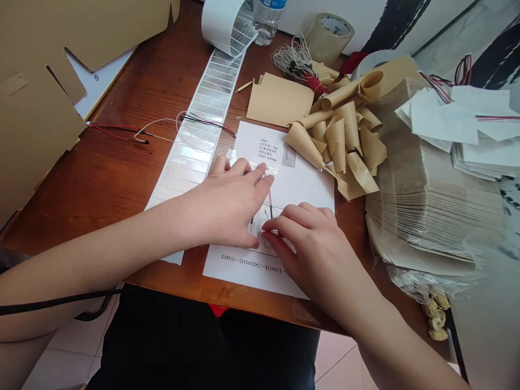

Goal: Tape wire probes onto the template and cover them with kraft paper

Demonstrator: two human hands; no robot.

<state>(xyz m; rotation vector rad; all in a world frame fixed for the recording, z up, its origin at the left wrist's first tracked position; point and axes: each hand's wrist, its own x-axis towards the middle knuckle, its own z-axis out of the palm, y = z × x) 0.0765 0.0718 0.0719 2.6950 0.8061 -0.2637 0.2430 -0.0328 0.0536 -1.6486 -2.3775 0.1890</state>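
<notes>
A printed white sheet (312, 192) lies at the front of the wooden table. My left hand (229, 203) rests on it, fingers stretched out over a thin red and black wire (271, 203) that emerges near the fingertips. Close to its thumb, my right hand (303, 233) has thumb and forefinger pinched together low over the sheet. What sits in that pinch is too small to make out; fine pale strands show beside it. A small clear patch (288, 157) lies near the sheet's printed lines.
Left of the sheet runs a strip of clear labels (207, 97) from a roll (219, 24). Wires (117, 128) cross it. Curled brown papers (337, 135), a wire bundle (296, 59) and tape (331, 35) lie behind. A wrapped stack (426, 216) stands right, cardboard (60, 108) left.
</notes>
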